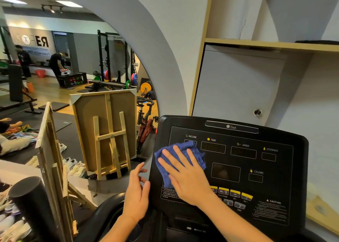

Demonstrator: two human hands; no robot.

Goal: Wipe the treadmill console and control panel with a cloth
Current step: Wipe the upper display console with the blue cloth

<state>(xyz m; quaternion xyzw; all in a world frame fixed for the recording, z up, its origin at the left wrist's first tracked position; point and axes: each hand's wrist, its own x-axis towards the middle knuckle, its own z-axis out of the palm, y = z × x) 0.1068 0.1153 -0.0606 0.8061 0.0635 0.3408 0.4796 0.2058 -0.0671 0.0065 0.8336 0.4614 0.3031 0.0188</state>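
Observation:
The black treadmill console [275,177] fills the lower right, with dark display windows labelled incline, time, speed, distance and calorie, and yellow buttons [234,193] along its lower panel. A blue cloth [192,150] lies on the console's left side, over the incline window. My right hand [185,175] presses flat on the cloth with straight, spread fingers. My left hand [136,194] is at the console's left edge, fingers loosely curved beside the rim; whether it grips the edge is unclear.
A large arched mirror [73,67] stands to the left, reflecting a gym with racks, weights and people. A wooden easel [108,135] and its reflection sit close by. A black foam roller [33,199] stands at lower left. Wooden shelving [275,43] lines the wall behind the console.

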